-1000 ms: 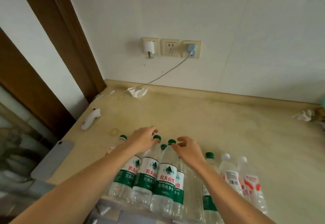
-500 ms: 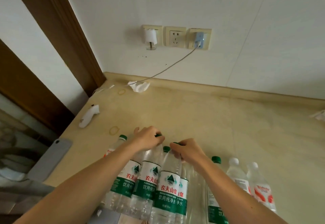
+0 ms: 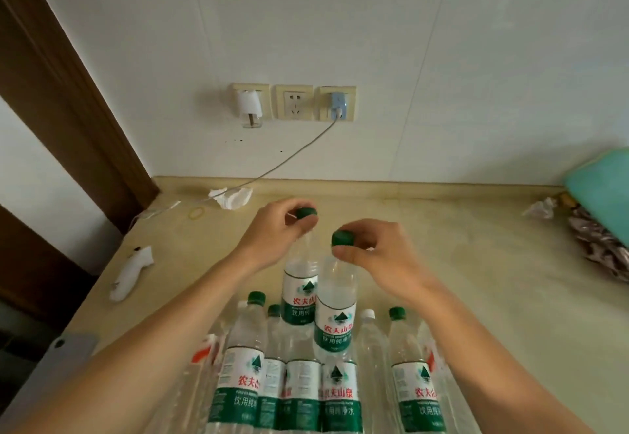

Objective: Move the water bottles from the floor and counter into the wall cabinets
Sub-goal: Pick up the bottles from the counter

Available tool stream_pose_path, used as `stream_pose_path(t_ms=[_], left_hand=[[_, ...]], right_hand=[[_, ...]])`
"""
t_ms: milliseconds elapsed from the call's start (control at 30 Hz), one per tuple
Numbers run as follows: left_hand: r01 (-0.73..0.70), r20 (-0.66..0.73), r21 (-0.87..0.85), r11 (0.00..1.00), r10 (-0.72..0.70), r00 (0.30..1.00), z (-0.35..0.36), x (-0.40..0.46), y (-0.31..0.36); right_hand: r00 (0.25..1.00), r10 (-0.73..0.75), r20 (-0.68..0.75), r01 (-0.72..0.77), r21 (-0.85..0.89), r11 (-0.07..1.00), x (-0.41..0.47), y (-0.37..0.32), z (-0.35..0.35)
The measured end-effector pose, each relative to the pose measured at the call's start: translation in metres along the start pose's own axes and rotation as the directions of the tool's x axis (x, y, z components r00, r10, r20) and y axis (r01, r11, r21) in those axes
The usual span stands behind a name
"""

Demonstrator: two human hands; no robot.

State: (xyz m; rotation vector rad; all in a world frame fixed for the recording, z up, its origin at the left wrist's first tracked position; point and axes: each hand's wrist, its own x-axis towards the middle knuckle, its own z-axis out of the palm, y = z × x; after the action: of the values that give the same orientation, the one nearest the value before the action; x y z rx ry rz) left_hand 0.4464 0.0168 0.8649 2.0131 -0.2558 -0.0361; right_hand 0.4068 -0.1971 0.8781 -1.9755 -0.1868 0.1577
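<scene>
While clear green-capped bottles (image 3: pixel 242 365) crowd the beige table (image 3: pixel 476 297), the left hand (image 3: pixel 272 232) and right hand (image 3: pixel 381 253) each pinch one clear plastic bottle's neck: left bottle (image 3: pixel 299 294), right bottle (image 3: pixel 335 318).

White tiled wall (image 3: pixel 442 59) filled the upper frame; three sockets (image 3: pixel 294 102) sat at centre, brown door frame (image 3: pixel 68 99) at left, beige counter (image 3: pixel 493 280) below.

Both forearms bare to frame edge; no sleeves, rings or watch visible on hands: left (image 3: pixel 272 232), right (image 3: pixel 381 253).
</scene>
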Motion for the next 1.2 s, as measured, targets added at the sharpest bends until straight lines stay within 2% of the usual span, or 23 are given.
stream_pose_path(t_ms=[100, 233, 433, 533, 700, 867, 1000, 1200], left_hand=[[-0.094, -0.099, 0.024, 0.995, 0.095, 0.990, 0.003, 0.009, 0.009], [-0.124, -0.121, 0.015, 0.992, 0.125, 0.985, 0.017, 0.015, 0.010], [-0.055, -0.178, 0.092, 0.994, 0.071, 0.982, 0.039, 0.021, -0.006], [-0.014, -0.180, 0.087, 0.996, 0.029, 0.983, 0.046, 0.022, -0.016], [0.009, -0.164, 0.066, 0.998, 0.002, 0.987, 0.051, 0.021, -0.025], [0.047, -0.102, 0.066, 0.997, -0.040, 0.994, 0.049, 0.019, -0.030], [0.135, -0.075, 0.029, 0.990, -0.132, 0.988, 0.053, 0.009, -0.045], [0.295, -0.076, -0.060, 0.954, -0.299, 0.951, 0.080, -0.010, -0.069]], right_hand=[[0.992, -0.081, -0.093, 0.071, -0.115, 0.991, -0.001, -0.009, -0.013], [0.974, -0.095, -0.204, 0.070, -0.130, 0.989, 0.004, 0.005, -0.018], [0.960, -0.012, -0.280, -0.026, -0.130, 0.991, 0.009, 0.050, -0.009], [0.948, -0.035, -0.315, -0.008, -0.135, 0.991, 0.012, 0.062, -0.006], [0.969, -0.061, -0.240, 0.016, -0.184, 0.983, 0.019, 0.065, -0.003], [0.971, -0.040, -0.234, -0.001, -0.170, 0.985, 0.021, 0.081, -0.003], [0.984, 0.089, -0.155, -0.116, -0.173, 0.978, 0.022, 0.107, 0.003], [0.972, 0.232, -0.022, -0.233, -0.051, 0.971, 0.031, 0.148, 0.015]])
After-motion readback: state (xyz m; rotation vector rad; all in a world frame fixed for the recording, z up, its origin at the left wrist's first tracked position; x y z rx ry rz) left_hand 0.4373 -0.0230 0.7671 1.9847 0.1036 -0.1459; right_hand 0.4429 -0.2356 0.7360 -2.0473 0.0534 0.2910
